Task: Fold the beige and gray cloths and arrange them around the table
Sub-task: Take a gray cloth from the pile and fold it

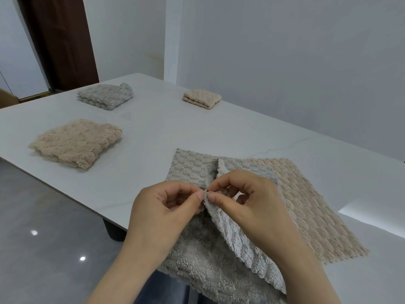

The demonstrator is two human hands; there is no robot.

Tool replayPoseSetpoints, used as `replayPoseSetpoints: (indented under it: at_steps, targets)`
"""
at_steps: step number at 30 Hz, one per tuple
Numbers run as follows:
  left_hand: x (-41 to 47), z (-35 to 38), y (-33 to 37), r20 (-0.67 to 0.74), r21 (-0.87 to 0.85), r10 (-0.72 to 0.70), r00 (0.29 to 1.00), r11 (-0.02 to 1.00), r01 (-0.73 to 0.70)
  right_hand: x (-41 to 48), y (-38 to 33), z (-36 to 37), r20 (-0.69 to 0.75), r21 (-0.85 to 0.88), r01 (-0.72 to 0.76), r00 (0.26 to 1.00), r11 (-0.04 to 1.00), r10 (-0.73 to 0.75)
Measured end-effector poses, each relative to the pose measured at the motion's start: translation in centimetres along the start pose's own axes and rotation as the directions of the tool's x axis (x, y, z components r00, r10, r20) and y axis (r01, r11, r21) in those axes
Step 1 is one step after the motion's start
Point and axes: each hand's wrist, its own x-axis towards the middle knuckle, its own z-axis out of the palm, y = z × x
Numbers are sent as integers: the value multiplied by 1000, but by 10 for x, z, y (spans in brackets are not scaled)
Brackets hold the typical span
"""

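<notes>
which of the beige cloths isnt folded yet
The beige cloth at the near right: it lies spread flat, partly under the unfolded gray cloth. The left beige cloth and the far beige cloth are already folded.
</notes>
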Motion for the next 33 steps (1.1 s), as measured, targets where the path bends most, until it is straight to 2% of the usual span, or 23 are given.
replayPoseSetpoints:
  at_steps: [5, 8, 11, 15, 19, 24, 29, 33]
  targets:
    - [2, -3, -3, 19, 104, 44, 999, 993, -46, 3, 1, -3, 25, -37, 31, 999, 999, -30]
    - [7, -9, -2, -4, 184, 92, 996, 979, -90, 11, 2, -12, 113, -200, 96, 991, 975, -74]
    - [14, -15, 5, -23, 231, 130, 991, 965, -122, 24, 3, -26, 208, -379, 170, 973, 910, -95]
    - [24, -26, 12, 23, 235, 155, 988, 959, -156, 39, 2, -41, 292, -539, 285, 946, 792, -141]
    - [36, -39, 17, 12, 278, 202, 979, 940, -198, 52, 3, -47, 334, -614, 329, 932, 717, -141]
    - [51, -56, 22, -6, 362, 239, 971, 906, -220, 63, 5, -59, 309, -678, 308, 943, 668, -121]
    - [63, -61, 27, -26, 401, 275, 961, 884, -242, 64, -3, -65, 264, -637, 299, 951, 711, -162]
    - [66, -59, 34, -74, 354, 319, 945, 894, -274, 63, -11, -69, 134, -405, 207, 977, 891, -166]
